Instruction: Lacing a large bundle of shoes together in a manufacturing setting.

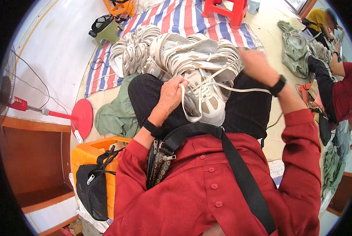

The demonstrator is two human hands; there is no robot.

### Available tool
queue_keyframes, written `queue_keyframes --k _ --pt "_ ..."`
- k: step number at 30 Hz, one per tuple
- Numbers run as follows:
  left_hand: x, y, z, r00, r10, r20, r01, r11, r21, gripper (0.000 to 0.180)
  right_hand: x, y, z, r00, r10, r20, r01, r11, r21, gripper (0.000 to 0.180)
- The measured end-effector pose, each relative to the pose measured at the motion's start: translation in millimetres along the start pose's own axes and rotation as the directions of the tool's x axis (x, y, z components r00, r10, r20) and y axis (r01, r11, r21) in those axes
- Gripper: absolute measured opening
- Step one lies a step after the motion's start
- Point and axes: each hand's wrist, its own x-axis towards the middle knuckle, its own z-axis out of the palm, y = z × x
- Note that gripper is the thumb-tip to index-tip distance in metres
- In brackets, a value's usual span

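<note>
Head view: both hands (172,92) lacing white shoe (207,102).

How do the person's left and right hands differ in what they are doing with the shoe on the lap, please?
The left hand rests low, pinching the lace against the white and beige shoe; the right hand is raised clear of the shoe, pulling the white lace taut. The left is sharp, the right blurred. Both wear dark wristbands and red sleeves.

Striped tarp (180,15) under a pile of white shoes (134,49); red fan (82,118) left; orange crate (90,155) with black bag (92,190); red stool (226,10); green stool (107,30).
</note>
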Motion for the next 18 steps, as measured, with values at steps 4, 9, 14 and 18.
queue_keyframes --k 4,9,14,18 --pt "0.2 1.6 1.3 0.999 -0.004 -0.037 0.002 0.999 -0.051 0.025 -33.2 103.2 -23.1 0.959 0.276 -0.059 -0.282 0.939 -0.197 0.018" --pt "-6.7 -2.6 5.6 0.982 0.189 -0.026 -0.186 0.978 0.09 0.014 -83.3 210.1 -53.3 0.774 0.62 -0.127 -0.624 0.714 -0.319 0.021" --pt "-5.5 10.4 8.0 0.946 0.32 0.047 -0.324 0.936 0.14 0.012 -104.9 240.4 -32.3 0.783 0.615 -0.09 -0.62 0.763 -0.184 0.023" --pt "-11.9 19.0 -0.4 0.953 0.302 0.02 -0.299 0.928 0.224 0.016 -48.5 111.4 -21.0 0.904 0.425 -0.039 -0.401 0.877 0.264 0.027"
